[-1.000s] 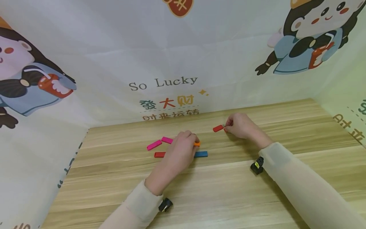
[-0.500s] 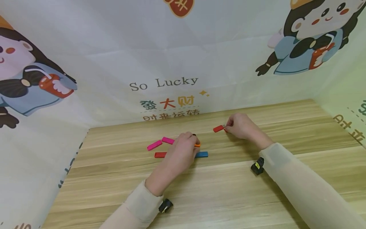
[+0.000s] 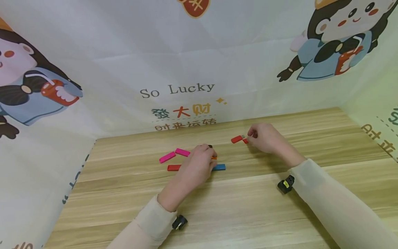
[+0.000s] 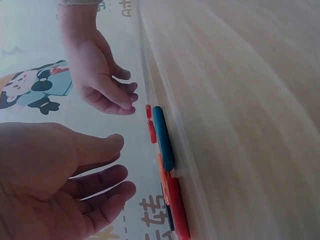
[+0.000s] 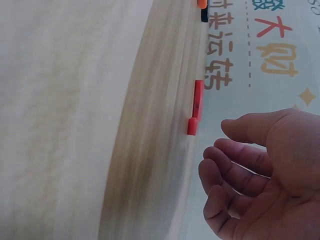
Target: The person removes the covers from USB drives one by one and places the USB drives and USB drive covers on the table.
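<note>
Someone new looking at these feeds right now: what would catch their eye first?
Probably the cartoon figures printed at the left edge and upper right of the white backdrop, with "So Lucky" lettering between them. Next, bright colours on the wooden table: two pink sticks beside the left hand, a red stick and blue stick showing past it, and what looks like a red USB drive near the right hand.
</note>
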`<state>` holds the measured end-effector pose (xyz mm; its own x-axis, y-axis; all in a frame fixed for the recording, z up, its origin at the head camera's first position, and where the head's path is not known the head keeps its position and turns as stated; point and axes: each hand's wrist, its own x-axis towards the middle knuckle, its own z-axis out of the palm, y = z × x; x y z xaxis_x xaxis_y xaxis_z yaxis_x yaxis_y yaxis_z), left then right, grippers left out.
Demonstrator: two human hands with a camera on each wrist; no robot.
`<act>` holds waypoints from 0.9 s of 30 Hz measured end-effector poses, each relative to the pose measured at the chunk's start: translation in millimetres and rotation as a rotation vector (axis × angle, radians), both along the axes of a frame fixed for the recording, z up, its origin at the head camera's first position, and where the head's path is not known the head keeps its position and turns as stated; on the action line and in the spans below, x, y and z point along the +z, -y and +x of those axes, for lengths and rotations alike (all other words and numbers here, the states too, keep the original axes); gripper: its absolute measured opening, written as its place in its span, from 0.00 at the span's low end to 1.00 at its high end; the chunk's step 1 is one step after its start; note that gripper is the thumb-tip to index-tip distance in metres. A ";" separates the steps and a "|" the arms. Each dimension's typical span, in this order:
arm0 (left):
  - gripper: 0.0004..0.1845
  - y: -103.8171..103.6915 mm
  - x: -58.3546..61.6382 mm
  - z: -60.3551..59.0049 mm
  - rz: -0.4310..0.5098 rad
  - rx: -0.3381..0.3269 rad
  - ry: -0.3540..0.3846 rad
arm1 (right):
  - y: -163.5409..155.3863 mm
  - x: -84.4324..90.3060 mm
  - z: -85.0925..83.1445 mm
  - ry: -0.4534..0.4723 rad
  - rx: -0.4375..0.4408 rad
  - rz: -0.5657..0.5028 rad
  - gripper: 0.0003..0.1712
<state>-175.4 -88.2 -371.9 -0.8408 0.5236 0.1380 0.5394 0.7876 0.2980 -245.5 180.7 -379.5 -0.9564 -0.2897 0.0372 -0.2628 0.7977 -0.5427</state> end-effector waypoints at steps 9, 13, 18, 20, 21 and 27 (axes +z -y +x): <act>0.10 0.1 -1.7 -0.9 -0.032 0.001 -0.004 | -2.1 8.2 18.1 -0.044 0.021 -0.008 0.14; 0.11 -0.2 -3.6 -1.6 -0.041 -0.006 -0.008 | -3.2 12.6 28.5 -0.070 0.035 -0.017 0.15; 0.11 -0.4 -6.7 -4.1 -0.064 -0.007 -0.001 | -2.5 18.3 41.0 -0.105 0.052 -0.007 0.16; 0.11 -0.8 -7.8 -5.4 -0.082 -0.006 0.004 | -2.3 19.9 46.1 -0.118 0.060 0.006 0.16; 0.12 -1.2 -8.2 -6.0 -0.088 -0.007 0.007 | -2.4 20.4 48.6 -0.122 0.063 0.013 0.16; 0.12 -5.2 -10.2 -8.2 -0.135 -0.005 0.040 | -3.8 21.0 63.1 -0.183 0.097 0.060 0.17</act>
